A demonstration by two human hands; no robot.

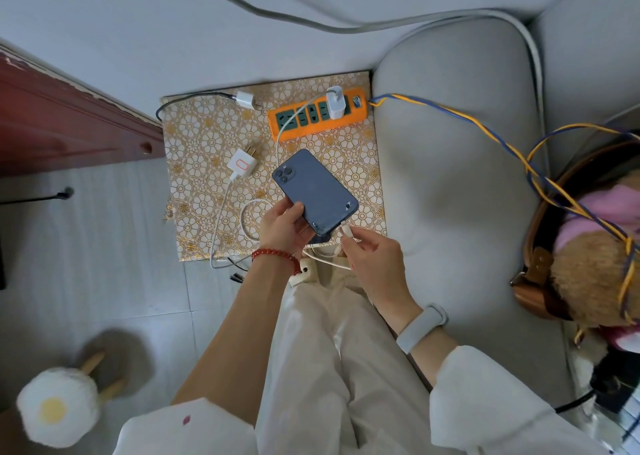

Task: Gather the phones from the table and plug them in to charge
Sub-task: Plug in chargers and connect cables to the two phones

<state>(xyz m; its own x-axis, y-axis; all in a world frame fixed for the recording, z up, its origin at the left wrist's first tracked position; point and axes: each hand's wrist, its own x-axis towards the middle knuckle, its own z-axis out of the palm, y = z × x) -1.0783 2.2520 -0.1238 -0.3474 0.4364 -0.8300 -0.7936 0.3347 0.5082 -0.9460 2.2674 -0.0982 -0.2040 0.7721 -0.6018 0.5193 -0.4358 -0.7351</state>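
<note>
Our left hand (284, 227) is closed around the near end of the dark blue phone (313, 191), thumb on its back and fingers under it, so the phone lies camera-side up with its bottom edge turned toward our right hand (372, 258). That hand pinches the white connector (346, 231) between thumb and forefinger, the remaining fingers loosely curled, with the tip right at the phone's bottom edge; we cannot tell whether it is already seated in the port. Holding the phone steady just above the patterned cloth (194, 163) gives us a fixed target for the plug. Beyond both hands the orange power strip (317, 115) carries a white charger (335, 102), and the white cable seems to run from there back to our right hand, which is likely why we work so close to it. Two spare adapters (242, 165) lie unplugged beyond the left hand.
</note>
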